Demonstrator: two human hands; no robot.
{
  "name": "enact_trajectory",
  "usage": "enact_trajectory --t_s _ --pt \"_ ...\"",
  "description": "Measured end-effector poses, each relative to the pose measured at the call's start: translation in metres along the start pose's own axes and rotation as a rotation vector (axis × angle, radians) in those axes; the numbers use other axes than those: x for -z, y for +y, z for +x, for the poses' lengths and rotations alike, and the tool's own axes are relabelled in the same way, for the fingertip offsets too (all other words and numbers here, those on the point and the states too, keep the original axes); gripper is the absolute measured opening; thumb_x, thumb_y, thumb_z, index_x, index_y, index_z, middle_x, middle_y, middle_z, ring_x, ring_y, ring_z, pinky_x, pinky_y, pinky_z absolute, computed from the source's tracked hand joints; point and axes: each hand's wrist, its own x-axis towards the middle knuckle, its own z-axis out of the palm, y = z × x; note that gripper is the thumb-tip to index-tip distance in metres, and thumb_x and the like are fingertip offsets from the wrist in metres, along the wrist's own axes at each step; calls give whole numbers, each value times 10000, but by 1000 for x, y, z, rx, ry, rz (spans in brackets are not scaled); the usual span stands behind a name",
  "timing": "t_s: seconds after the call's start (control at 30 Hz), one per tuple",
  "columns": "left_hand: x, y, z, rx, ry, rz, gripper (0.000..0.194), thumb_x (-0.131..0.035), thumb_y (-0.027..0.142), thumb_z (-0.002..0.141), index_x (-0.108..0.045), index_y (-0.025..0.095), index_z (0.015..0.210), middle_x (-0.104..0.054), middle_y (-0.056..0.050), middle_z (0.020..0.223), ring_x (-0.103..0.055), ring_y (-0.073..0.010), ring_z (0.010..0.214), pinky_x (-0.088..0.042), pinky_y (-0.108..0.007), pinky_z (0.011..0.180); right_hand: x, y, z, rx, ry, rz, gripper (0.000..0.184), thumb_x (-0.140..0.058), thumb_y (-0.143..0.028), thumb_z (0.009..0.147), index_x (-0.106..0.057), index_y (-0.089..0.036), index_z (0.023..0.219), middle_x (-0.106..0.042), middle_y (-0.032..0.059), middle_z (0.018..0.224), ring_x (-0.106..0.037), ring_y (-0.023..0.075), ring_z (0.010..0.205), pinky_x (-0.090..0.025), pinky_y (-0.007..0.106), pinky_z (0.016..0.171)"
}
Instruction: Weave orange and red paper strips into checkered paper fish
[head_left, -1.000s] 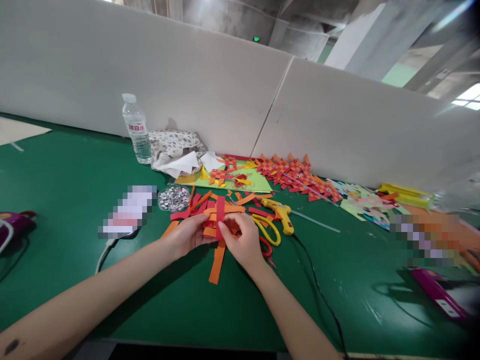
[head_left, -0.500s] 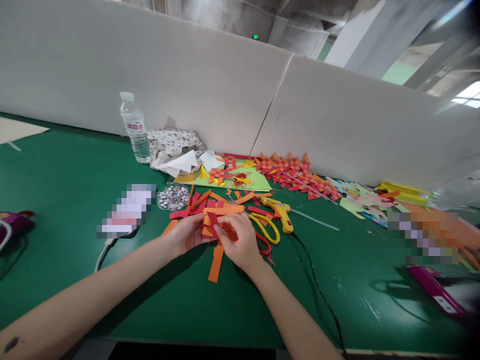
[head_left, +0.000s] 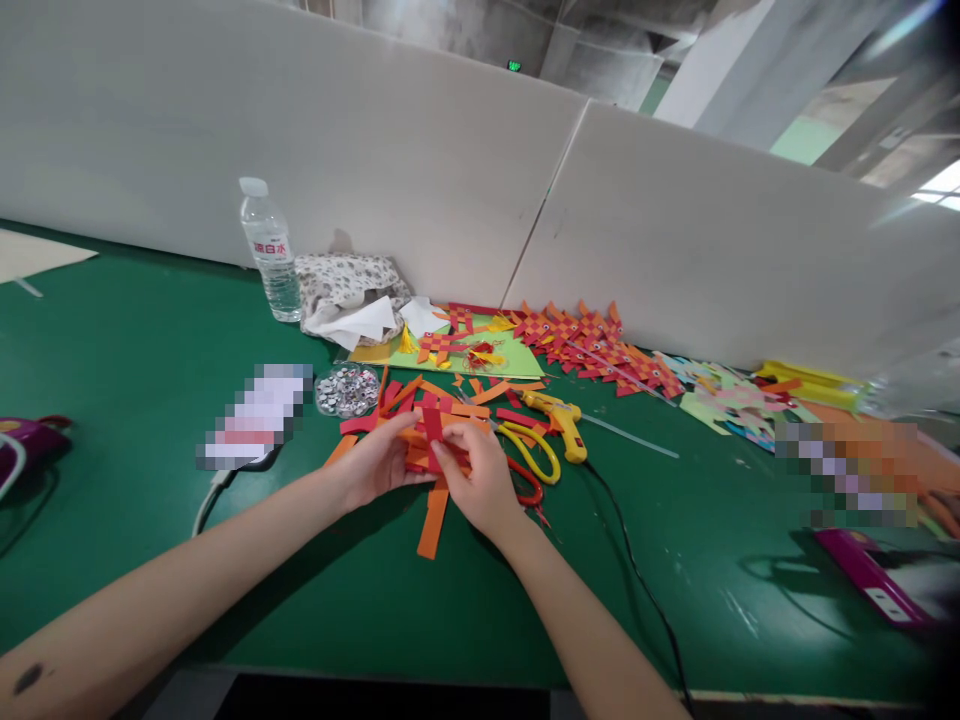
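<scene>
My left hand is closed around a small bundle of orange paper strips, thumb on top and fingers below. With thumb and fingertips, my right hand pinches a red paper strip that stands across the orange ones. The strips' far ends are partly hidden by my fingers. An orange strip lies below, towards me. Just right of my right hand are scissors with a yellow handle loop and a red handle loop. Loose red and orange strips are scattered behind my hands.
A yellow glue gun trails a black cord to the front edge. Left stand a dish of googly eyes, a blurred phone and a water bottle. Woven red-orange paper fish are piled by the white partition.
My right hand has turned the red strip more upright against the orange strips. My left hand keeps its hold, its thumb now further over the top. The camera view has shifted slightly.
</scene>
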Motion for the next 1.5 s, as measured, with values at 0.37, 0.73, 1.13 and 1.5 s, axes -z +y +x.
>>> enact_trajectory --t_s 0.37,0.73,1.13,1.5 --pt "-1 -4 4 -31 157 23 130 -500 189 861 -614 141 822 -660 -38 798 -634 -137 677 -544 -290 652 2 -4 4 55 235 -146 51 -565 -260 802 -536 -219 792 -649 42 842 -587 210 859 -427 393 844" --pt "4 -5 0 -15 21 121 149 -590 235 805 -641 172 930 -674 -60 978 -650 -160 799 -530 -305 732 14 12 11 -327 207 226 461 -657 -367 720 -479 -219 1118 -641 84 1060 -585 237 1019 -434 418 907" --pt "-3 3 -13 120 -311 36 521 -444 595 796 -614 156 1018 -666 -110 1057 -586 -260 1037 -435 -397 894 21 18 15 -507 128 648 403 -708 -317 651 -524 -225 998 -641 -14 730 -604 155 603 -520 274 510" --pt "-3 -8 -7 -2 -35 292 326 -759 253 648 -617 194 935 -666 -40 997 -627 -184 887 -490 -337 810 14 15 14 -490 136 599 365 -714 -282 649 -533 -208 956 -642 -11 721 -587 127 573 -445 231 508"
